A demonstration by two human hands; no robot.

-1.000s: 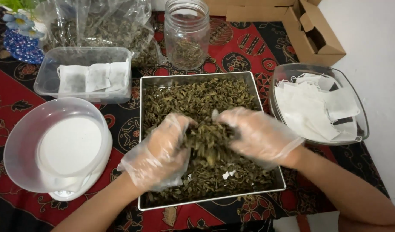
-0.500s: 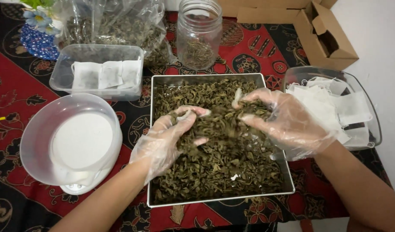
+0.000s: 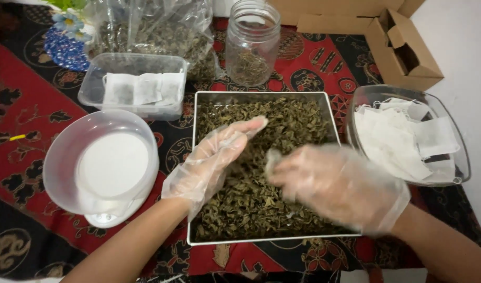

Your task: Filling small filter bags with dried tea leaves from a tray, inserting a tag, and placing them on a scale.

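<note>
A square metal tray (image 3: 198,157) in the middle holds a bed of dried green-brown leaves (image 3: 282,118). Both my hands wear loose clear plastic gloves. My left hand (image 3: 214,157) hovers over the tray's left half, fingers stretched flat toward the far side, holding nothing. My right hand (image 3: 334,183) is over the tray's near right part, blurred by motion, fingers spread and pointing left, with nothing gripped that I can see.
A clear plastic bowl (image 3: 62,157) sits on a white kitchen scale at the left. A plastic tub with filled sachets (image 3: 133,86) stands behind it. Right of the tray, a glass dish (image 3: 457,152) holds empty white sachets. Behind: a glass jar (image 3: 252,42), a leaf bag (image 3: 151,31), a cardboard box (image 3: 402,50).
Both hands were scooping and rubbing a clump of leaves together; the leaves have dropped back into the tray, and the hands have opened, the right sliding nearer and the left stretching flat.
</note>
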